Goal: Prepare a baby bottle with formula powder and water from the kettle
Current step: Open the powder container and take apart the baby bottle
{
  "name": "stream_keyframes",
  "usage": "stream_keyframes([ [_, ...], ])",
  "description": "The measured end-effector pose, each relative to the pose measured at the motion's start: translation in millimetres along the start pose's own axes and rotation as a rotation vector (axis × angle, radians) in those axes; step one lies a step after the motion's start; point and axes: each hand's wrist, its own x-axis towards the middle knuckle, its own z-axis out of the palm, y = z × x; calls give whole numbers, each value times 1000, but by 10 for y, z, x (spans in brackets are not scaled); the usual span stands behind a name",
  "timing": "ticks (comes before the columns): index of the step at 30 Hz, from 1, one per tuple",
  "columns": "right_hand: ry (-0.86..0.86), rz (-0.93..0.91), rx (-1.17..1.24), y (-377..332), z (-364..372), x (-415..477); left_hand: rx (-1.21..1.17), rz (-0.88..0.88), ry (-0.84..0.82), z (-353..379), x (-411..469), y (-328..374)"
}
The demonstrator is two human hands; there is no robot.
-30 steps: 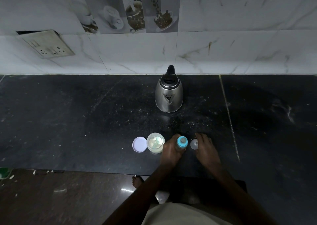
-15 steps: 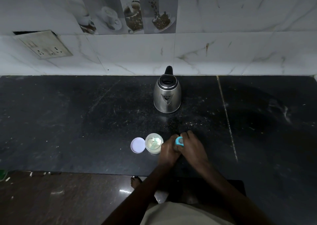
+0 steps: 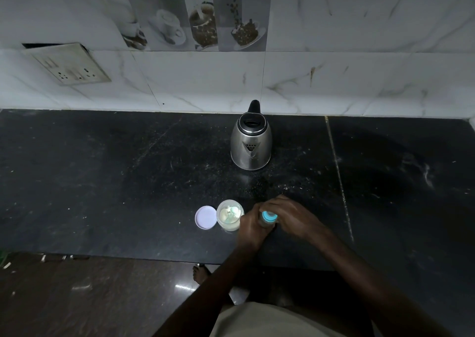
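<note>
Head: right grip moved onto bottle top, seemingly clasping it.

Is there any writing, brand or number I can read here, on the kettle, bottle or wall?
No text can be read.
The kettle: no legible brand.
The formula jar and its lid: no label shows.
The bottle: mostly hidden by the left hand and right hand.
The wall tiles: coffee pictures, no words.
</note>
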Motion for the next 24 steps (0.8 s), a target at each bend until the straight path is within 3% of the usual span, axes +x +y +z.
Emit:
stream_keyframes([
  [4,-50,310,-41,-191,9,-41,7,29,49,-12,-2,16],
  [6,-20,359,-71,-253,46,-29,-14,18,35,-33,-27,45],
  [11,-17,163,-72,-188,51,6,-38,27,40,-40,-39,78],
  [16,-151,154,89,-64,-142,32,-58,-32,32,-11,-20,20],
  [20,-15,228,224,39,-416,78,-5,-38,21,-5,-14,40],
  [24,187,450,293,344,-619,-143,47,-3,8,-8,-5,53],
])
